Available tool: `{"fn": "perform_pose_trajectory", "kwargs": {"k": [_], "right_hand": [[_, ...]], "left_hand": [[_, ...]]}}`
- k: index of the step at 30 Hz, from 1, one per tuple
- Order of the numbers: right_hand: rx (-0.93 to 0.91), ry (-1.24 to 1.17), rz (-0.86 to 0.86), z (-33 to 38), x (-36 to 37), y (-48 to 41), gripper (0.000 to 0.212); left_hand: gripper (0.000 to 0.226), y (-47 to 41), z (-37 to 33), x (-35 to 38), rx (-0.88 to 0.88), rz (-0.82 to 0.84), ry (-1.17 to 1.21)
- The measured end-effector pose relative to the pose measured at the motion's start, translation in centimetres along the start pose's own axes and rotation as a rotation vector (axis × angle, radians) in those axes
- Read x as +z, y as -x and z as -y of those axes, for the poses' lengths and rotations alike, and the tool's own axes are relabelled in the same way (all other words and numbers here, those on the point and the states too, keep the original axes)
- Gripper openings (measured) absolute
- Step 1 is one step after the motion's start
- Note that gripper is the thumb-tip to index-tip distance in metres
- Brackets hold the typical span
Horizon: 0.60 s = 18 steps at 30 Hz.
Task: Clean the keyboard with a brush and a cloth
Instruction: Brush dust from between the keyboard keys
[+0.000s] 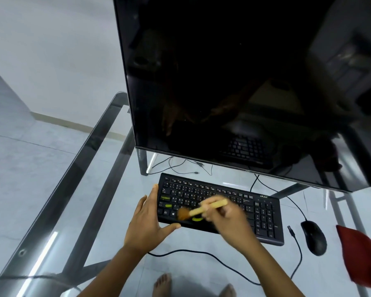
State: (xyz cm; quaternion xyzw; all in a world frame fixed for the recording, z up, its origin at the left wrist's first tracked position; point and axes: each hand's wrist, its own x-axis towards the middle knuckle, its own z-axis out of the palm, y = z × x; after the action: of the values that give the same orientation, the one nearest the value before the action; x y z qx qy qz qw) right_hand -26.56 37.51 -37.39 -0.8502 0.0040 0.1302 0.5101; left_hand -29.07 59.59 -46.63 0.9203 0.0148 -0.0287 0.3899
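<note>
Pale floor tiles (30,157) show through the glass counter (77,211), and two bare feet (162,285) stand on them below its near edge. From the head camera, a large dark monitor (234,82) stands at the back of the counter. The black keyboard (263,213) lies just in front of it at a slight slant, with its cable (201,252) trailing toward the person.

The left grip (147,224) is spread, not closed. Its straight fingers lie against the keyboard's left end and its thumb runs along the front edge. It is probably placed this way to brace the board so it does not slide on the smooth glass under the strokes.

The right grip (225,219) is over the middle keys and pinches the pale wooden handle of the brush (204,207) much as one holds a pen. The handle slants up to the right, and the brown bristles reach down to the lower left rows near the space bar. Hand and brush are both blurred, which suggests a quick sweep, so exactly how the fingers sit cannot be told.

A black mouse (314,237) rests beside the keyboard's right end. The red cloth (360,256) is beyond the mouse at the frame's right edge, well apart from both hands. This looks like the brushing step, with the wiping not yet done
</note>
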Motion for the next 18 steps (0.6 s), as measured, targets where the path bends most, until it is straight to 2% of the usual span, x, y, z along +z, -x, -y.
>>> {"fn": "perform_pose_trajectory", "kwargs": {"k": [1,2,4,5,9,12,14,18], "right_hand": [[-0.005,0.013,0.051,-0.1,0.5,0.2,0.015],[-0.018,0.028,0.008,-0.2,0.8,0.1,0.016],[-0.032,0.058,-0.185,-0.6,0.9,0.0,0.015],[-0.031,-0.006,-0.204,-0.6,1.2,0.0,0.013],[-0.008,-0.148,0.063,0.5,4.5,0.6,0.013],[-0.008,-0.196,0.092,0.7,6.5,0.4,0.014],[0.018,-0.178,0.056,0.6,6.3,0.2,0.012],[0.031,-0.038,-0.133,-0.3,3.5,-0.1,0.009]], "left_hand": [[0.122,0.0,0.1,0.0,-0.002,0.003,-0.003],[0.123,-0.1,0.2,0.1,-0.006,0.009,-0.003],[0.125,-0.1,0.1,0.1,-0.005,0.017,0.001],[0.127,-0.1,0.0,0.0,0.000,0.013,0.002],[0.129,-0.1,-0.2,0.0,0.026,-0.009,-0.008],[0.123,0.0,-0.6,-0.1,0.026,-0.017,0.008],[0.123,0.0,-0.3,0.0,0.014,-0.014,0.007],[0.124,-0.1,0.1,0.2,-0.028,0.010,0.002]]}}
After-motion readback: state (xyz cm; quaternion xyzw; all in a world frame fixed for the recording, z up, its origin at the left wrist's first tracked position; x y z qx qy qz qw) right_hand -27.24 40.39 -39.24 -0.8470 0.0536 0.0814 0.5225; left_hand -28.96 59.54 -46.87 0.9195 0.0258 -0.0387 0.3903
